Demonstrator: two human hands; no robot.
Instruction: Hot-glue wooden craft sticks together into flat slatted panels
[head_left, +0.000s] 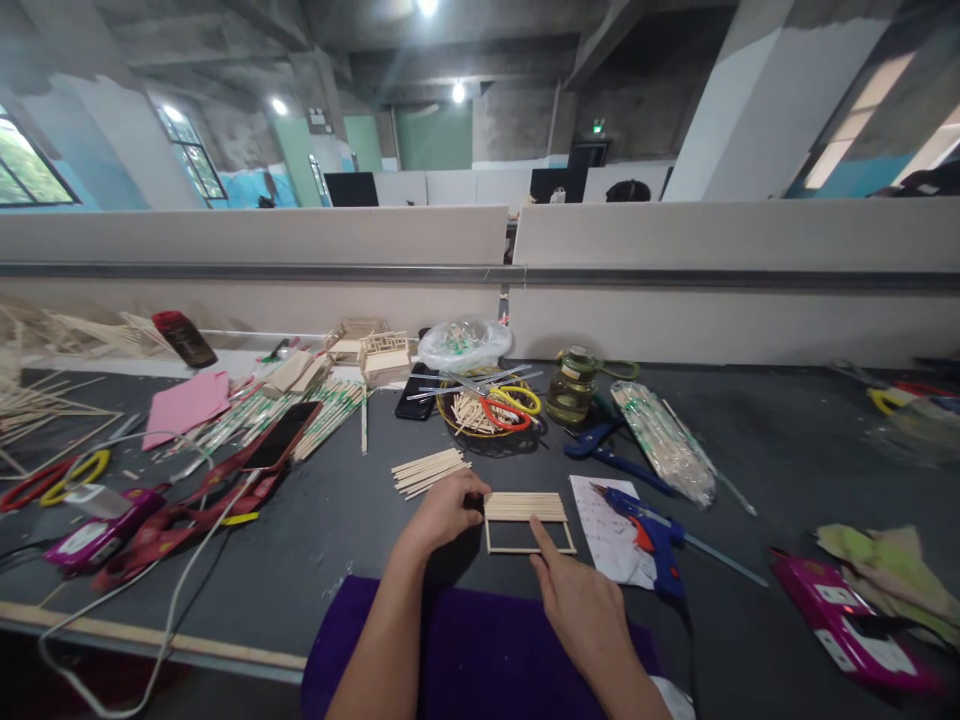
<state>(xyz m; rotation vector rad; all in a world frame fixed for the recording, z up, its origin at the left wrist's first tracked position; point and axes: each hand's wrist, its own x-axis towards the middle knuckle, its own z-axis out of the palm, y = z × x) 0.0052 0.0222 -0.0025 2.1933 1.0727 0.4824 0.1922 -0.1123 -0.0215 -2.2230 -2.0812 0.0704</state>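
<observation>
Near the middle of the dark tabletop [337, 525], a small rectangular stick frame [532, 550] lies flat, its long axis running left to right across the person's front. Slats [523, 507] parallel to that axis fill its far part; the near part is open. The left hand [448, 510] is bent at the far left corner, its fingertips hidden, so whether it grips cannot be told. The right hand [581, 605] lays an outstretched index finger on the nearest slat; its other fingers are tucked out of sight, and I cannot tell if they hold anything. Loose sticks [429, 472] lie just beyond the left hand. Right of the frame, a blue glue gun [660, 535] overlaps a paper [600, 535] whose writing is illegible. Farther off, scissors [517, 408] partly cover a basket [480, 433] of short sticks. Both forearms are cut off below, hiding part of a purple cloth [487, 650].
</observation>
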